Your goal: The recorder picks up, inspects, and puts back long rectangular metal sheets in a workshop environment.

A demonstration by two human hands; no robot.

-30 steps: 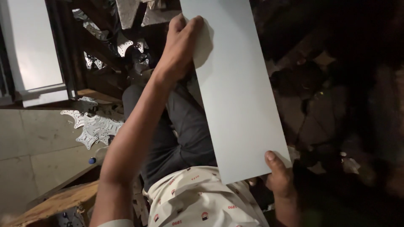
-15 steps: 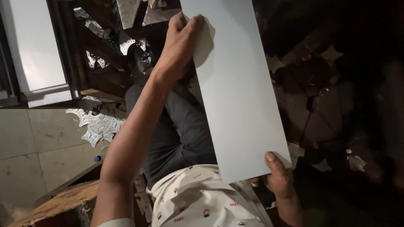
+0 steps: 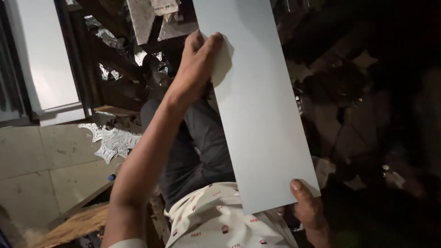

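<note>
Sheet metal panel (image 3: pixel 257 105), long, flat and pale grey, is held up in front of the person, running from the top of the view down to the lap and tilting slightly rightward toward its lower end. Going from the left: a pale board (image 3: pixel 48 59) leans at the far left, and below it a scatter of punched metal offcuts (image 3: pixel 110 140) lies on the tiled floor (image 3: pixel 41 174), next to a wooden plank (image 3: pixel 73 225). The left hand (image 3: pixel 195 69) grips the panel's left long edge near the top, thumb over the front face and fingers (image 3: pixel 198 40) curled round behind. Beneath the arm show dark trousers (image 3: pixel 197 156) and a patterned white shirt (image 3: pixel 220 225). The right hand (image 3: pixel 310 213) pinches the lower right corner, thumb on the front and the other fingers hidden behind the sheet. To the right the scene is too dark to read.

Judging by the two-handed hold, the step in hand looks like carrying or positioning the panel. Any next move would call for keeping both grips firm and the sheet level, so that it neither flexes nor slips along its thin edges.
</note>
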